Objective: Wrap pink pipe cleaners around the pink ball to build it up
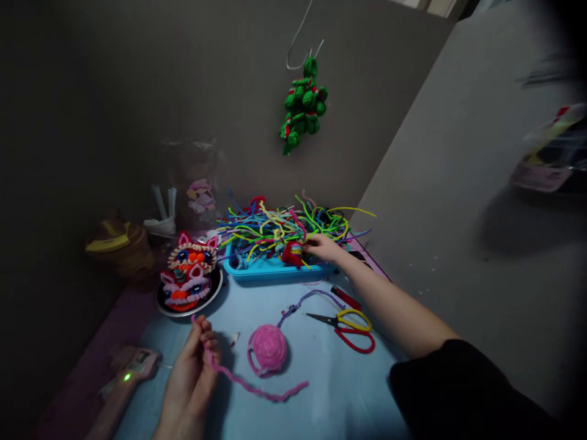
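Between the curled fingers of my left hand [195, 360] runs a pink pipe cleaner [257, 389], its long tail trailing right over the table. My right hand [321, 247] reaches into the blue tray [270, 275], which is heaped with many-coloured pipe cleaners [284, 226]. Its fingertips are bent beside a red fuzzy piece [292, 253]; whether they grip anything is hidden. A round pink coiled piece [269, 348] lies between my hands, with a purple pipe cleaner [312, 295] leading away from it.
Scissors [353, 330] with yellow and red handles lie at right, near a red cutter [346, 298]. A dark bowl [217, 287] holds fuzzy animal faces. A pink glue gun [123, 385] with a green light sits at left. Green fuzzy figures [305, 104] hang from a wire.
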Demonstrator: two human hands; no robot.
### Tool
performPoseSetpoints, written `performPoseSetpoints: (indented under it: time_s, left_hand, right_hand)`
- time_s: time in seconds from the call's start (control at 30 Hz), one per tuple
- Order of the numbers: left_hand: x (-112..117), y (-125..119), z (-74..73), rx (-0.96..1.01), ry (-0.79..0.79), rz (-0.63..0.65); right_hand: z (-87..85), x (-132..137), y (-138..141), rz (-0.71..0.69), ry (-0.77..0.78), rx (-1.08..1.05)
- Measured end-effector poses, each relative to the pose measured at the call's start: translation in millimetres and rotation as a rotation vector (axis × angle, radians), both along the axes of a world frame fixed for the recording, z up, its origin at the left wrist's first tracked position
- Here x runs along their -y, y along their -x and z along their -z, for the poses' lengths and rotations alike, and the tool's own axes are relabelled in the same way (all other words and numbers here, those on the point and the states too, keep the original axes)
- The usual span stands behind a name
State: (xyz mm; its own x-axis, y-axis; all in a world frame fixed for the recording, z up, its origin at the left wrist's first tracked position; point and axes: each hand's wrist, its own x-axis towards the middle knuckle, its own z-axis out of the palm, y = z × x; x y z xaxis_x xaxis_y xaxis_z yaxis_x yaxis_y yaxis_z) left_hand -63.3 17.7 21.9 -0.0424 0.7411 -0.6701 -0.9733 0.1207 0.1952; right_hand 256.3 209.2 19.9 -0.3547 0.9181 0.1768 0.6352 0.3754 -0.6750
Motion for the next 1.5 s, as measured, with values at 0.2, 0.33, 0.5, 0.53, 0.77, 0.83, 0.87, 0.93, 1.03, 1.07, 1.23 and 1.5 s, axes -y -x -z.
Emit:
performPoseSetpoints:
  time_s: [0.2,0.33,0.5,0.53,0.77,0.83,0.87,0.93,1.03,1.07,1.23,1.5]
  left_hand:
    - [1.7,0.3,-1.5,-0.022,0.006,0.012]
    - [2.2,-0.1,-0.8,-0.02,0.009,0.014]
    - [2.8,2.6,-0.6,-0.031,0.0,-0.001]
    - [2.9,3.4,-0.2,-0.032,-0.003,-0.003]
    - [1.5,1.6,4.0,-0.011,0.016,0.008]
    - [1.1,1.4,5.2,-0.009,0.018,0.019]
    - [1.0,1.8,5.8,-0.011,0.018,0.021]
    - [0.7,3.2,6.8,-0.021,0.011,0.021]
    - [0.6,4.7,7.2,-0.043,-0.003,0.021]
    - [0.6,4.6,7.0,-0.047,-0.002,0.024]
    - [1.4,2.8,5.3,-0.037,0.017,0.048]
    - [2.7,3.2,2.3,-0.044,-0.023,0.051]
  right_hand:
    - [-13.9,-2.8,22.0,0.009,-0.076,-0.008]
    - [-34.4,-34.9,42.0,0.114,-0.202,0.043]
    - [-31.4,-53.3,74.0,-0.029,-0.108,0.187]
    - [-28.1,-46.8,78.0,-0.096,-0.08,0.214]
    - [-20.3,44.1,69.6,-0.395,-0.223,0.571]
    - [-21.7,61.8,64.6,-0.392,-0.239,0.614]
    - [-21.8,67.7,63.2,-0.39,-0.242,0.625]
    - [-20.2,74.1,62.2,-0.369,-0.247,0.639]
    - [-13.8,67.9,64.3,-0.318,-0.254,0.609]
    - [-11.4,60.8,65.7,-0.31,-0.25,0.58]
    - [-10.2,-5.9,77.3,-0.075,-0.068,0.357]
    - [-38.3,-75.0,87.9,0.296,-0.045,0.204]
